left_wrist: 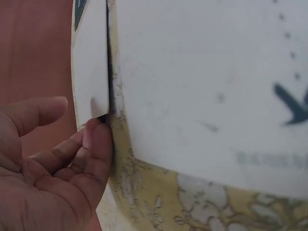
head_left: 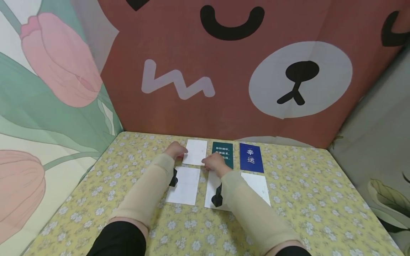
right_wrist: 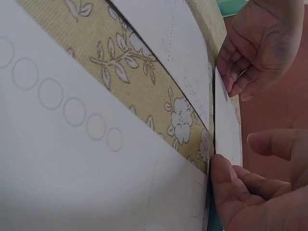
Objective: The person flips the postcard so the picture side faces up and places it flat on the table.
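Here, left hand point(head_left: 175, 150) and right hand point(head_left: 215, 163) touch a white card point(head_left: 195, 152); any pinch is unclear.

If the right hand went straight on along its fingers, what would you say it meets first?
The right hand would probably meet the white card at the back row's left end, though whether they already touch is unclear.

I can't read the lower-left characters of the green card point(head_left: 224, 150) near the bench's point(head_left: 304, 213) far edge: the right hand point(head_left: 216, 163) covers them. The right sleeve point(head_left: 253, 209) hides part of the rightmost white card point(head_left: 257, 183). My left-wrist view crops the printed bird point(left_wrist: 294, 105) and blurs the lettering point(left_wrist: 274, 160) beneath.
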The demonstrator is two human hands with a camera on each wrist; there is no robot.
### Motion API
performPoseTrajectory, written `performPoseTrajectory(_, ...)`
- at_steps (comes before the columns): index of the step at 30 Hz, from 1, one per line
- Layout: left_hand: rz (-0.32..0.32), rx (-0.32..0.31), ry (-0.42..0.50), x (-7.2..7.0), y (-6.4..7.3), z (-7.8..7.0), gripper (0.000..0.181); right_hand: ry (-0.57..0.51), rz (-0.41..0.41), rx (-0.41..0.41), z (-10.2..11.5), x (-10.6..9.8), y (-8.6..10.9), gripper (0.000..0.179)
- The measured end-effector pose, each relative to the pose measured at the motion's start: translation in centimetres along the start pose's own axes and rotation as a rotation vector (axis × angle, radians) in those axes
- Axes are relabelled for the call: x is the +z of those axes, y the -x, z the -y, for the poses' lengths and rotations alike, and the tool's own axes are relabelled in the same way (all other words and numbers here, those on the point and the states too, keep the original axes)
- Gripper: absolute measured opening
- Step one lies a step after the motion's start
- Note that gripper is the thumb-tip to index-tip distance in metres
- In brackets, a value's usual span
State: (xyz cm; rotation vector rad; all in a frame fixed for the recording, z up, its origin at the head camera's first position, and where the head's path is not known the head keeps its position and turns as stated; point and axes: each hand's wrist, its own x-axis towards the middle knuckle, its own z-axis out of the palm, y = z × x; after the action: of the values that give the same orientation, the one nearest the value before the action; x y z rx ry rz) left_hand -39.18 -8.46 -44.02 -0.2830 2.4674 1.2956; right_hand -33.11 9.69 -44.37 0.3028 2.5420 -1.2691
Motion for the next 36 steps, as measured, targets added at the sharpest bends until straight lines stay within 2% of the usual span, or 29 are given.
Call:
performPoseTrajectory(7, -0.03, 0.008, 0.021, 0.2, 0.0, 0.5, 0.027, -0.1, -0.008, -0.026, -0.1, 0.0, 0.5, 0.023)
performPoseTrajectory(12, -0.028, -0.002, 0.076, 0.1, -0.4, 1.0, 0.011, -0.18, -0.047, -0.054, -0.3, 1.0, 0.4, 0.012)
performPoseTrajectory(16, -0.024, 0.001, 0.115, 0.1, -0.6, 1.3, 0.016, -0.235, -0.081, -0.046, -0.5, 1.8, 0.3, 0.016)
performPoseTrajectory(22, -0.022, 0.099, 0.171, 0.1, -0.6, 1.6, 0.011, -0.387, -0.09, -0.035, -0.6, 2.0, 0.7, 0.018)
performPoseTrajectory(26, -0.067, 0.143, 0.211, 0.4, -0.5, 1.8, 0.015, -0.407, -0.107, -0.042, -0.5, 1.9, 0.9, 0.017)
performPoseTrajectory(28, -0.072, 0.166, 0.286, 0.5, -0.5, 1.8, 0.019, -0.409, -0.115, -0.04, -0.5, 1.8, 0.9, 0.017)
performPoseTrajectory(31, -0.053, 0.175, 0.468, 0.7, -0.4, 1.7, 0.032, -0.421, -0.121, -0.033, -0.4, 1.8, 1.0, 0.017)
performPoseTrajectory(34, -0.006, 0.182, 0.649, 0.9, -0.3, 1.3, 0.033, -0.444, -0.122, -0.021, -0.4, 1.7, 1.0, 0.018)
performPoseTrajectory(36, 0.019, 0.19, 0.728, 1.0, -0.3, 1.0, 0.031, -0.464, -0.117, -0.014, -0.5, 1.8, 0.9, 0.019)
